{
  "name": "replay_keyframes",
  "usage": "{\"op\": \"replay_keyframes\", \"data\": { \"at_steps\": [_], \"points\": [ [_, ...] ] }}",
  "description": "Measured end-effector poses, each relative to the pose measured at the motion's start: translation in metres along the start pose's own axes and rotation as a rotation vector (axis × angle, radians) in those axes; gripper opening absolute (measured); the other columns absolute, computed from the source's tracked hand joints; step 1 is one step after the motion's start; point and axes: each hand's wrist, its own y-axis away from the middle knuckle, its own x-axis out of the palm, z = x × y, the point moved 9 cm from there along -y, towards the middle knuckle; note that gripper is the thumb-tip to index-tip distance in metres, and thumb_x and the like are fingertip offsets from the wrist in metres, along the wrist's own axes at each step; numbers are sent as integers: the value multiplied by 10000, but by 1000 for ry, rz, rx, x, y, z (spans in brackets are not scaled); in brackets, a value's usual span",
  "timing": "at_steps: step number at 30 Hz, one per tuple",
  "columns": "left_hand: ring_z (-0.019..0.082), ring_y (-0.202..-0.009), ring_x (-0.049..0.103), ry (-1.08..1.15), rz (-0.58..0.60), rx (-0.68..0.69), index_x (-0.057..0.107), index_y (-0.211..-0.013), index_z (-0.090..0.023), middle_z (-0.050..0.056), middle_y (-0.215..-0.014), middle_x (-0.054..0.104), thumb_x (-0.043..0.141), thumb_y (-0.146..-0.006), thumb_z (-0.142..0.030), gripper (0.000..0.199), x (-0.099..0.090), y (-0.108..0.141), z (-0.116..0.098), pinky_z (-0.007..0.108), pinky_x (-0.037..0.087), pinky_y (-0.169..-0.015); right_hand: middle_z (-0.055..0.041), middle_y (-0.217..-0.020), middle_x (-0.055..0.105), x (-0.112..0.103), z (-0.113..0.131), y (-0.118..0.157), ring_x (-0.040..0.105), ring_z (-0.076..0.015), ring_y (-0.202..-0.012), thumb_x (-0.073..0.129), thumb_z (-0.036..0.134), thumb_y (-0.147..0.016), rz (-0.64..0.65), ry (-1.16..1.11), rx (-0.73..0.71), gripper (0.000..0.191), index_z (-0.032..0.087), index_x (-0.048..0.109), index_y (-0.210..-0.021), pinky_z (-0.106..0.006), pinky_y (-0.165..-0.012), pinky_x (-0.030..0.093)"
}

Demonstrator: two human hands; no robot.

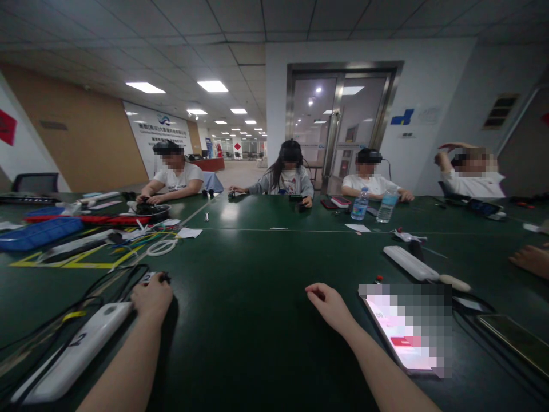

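My left hand (152,298) is closed, its fingers bent round a small black object (164,278) that they mostly hide. It rests on the green table beside the end of a white power strip (79,349) marked 2. My right hand (328,306) lies on the table top, thumb and fingers curled towards each other, with nothing seen in it. A lit phone (392,335), partly blurred out, lies just to the right of that hand.
Cables (92,303) run along the left. Beyond them are a blue tray (40,233) and a coiled white cord (162,247). At right lie another white power strip (409,263) and a dark phone (514,343). Two water bottles (360,204) stand before several seated people.
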Motion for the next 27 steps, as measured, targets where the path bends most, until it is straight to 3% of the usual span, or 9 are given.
{"op": "replay_keyframes", "data": {
  "at_steps": [5, 8, 13, 15, 17, 18, 20, 23, 27],
  "points": [
    [379, -1113, 476, -99, -12, -28, 556, -1228, -197, 216, -1183, 487, 396, -838, -342, 446, -2, 2, -2, 453, 416, -839, -39, -1012, 636, 0, 1, 0, 596, -182, -949, 504, 255, -832, 5, -5, 6, 218, 198, 635, -996, -318, -846, 462],
    [357, -1078, 500, -143, 32, 9, 542, -1241, -212, 210, -1162, 492, 372, -861, -325, 431, 5, 16, -23, 420, 426, -823, -34, -1006, 639, 1, 0, -1, 599, -183, -943, 506, 255, -825, 8, -12, 6, 222, 202, 637, -996, -316, -840, 463],
    [288, -1068, 502, -118, 190, 440, 528, -1250, -182, 169, -1139, 496, 353, -877, -245, 416, 43, 90, -108, 390, 410, -881, -22, -994, 643, 2, -6, -3, 600, -187, -943, 512, 267, -819, 3, -44, -6, 217, 215, 642, -984, -326, -831, 466],
    [234, -1076, 501, 29, 354, 679, 542, -1230, -205, 126, -1174, 495, 373, -876, -229, 393, 58, 138, -141, 358, 396, -929, -22, -978, 645, 2, -7, -5, 602, -191, -935, 516, 276, -815, -5, -50, -21, 214, 215, 644, -976, -333, -829, 467],
    [200, -1117, 484, 192, 618, 928, 560, -1202, -265, 67, -1222, 496, 420, -867, -247, 363, 67, 192, -165, 338, 374, -975, -21, -957, 646, 1, -7, -5, 604, -194, -923, 523, 283, -809, -21, -51, -26, 204, 219, 647, -957, -332, -816, 470],
    [191, -1147, 469, 251, 754, 1017, 533, -1227, -303, 37, -1257, 488, 444, -862, -263, 378, 68, 214, -170, 335, 366, -993, -21, -946, 646, 1, -6, -5, 605, -194, -914, 526, 286, -806, -29, -49, -32, 197, 221, 649, -945, -329, -808, 472],
    [186, -1181, 454, 333, 900, 1037, 448, -1300, -321, 18, -1288, 490, 493, -841, -268, 464, 66, 236, -171, 347, 341, -1027, -24, -932, 641, 3, 1, -3, 603, -190, -890, 527, 289, -805, -30, -31, -61, 193, 223, 649, -938, -319, -791, 471],
    [178, -1174, 473, 385, 961, 956, 327, -1369, -287, 28, -1265, 525, 532, -810, -229, 598, 67, 237, -166, 359, 319, -1051, -32, -920, 620, 11, 23, 5, 588, -183, -848, 546, 305, -795, 16, 33, -152, 222, 221, 645, -976, -306, -758, 464],
    [171, -1168, 481, 429, 974, 980, 313, -1362, -278, 28, -1245, 544, 547, -800, -214, 612, 73, 233, -165, 361, 311, -1058, -35, -1004, 586, 29, 50, 18, 556, -197, -941, 612, 306, -751, 127, 89, -240, 290, 247, 636, -1034, -313, -815, 444]
  ]
}}
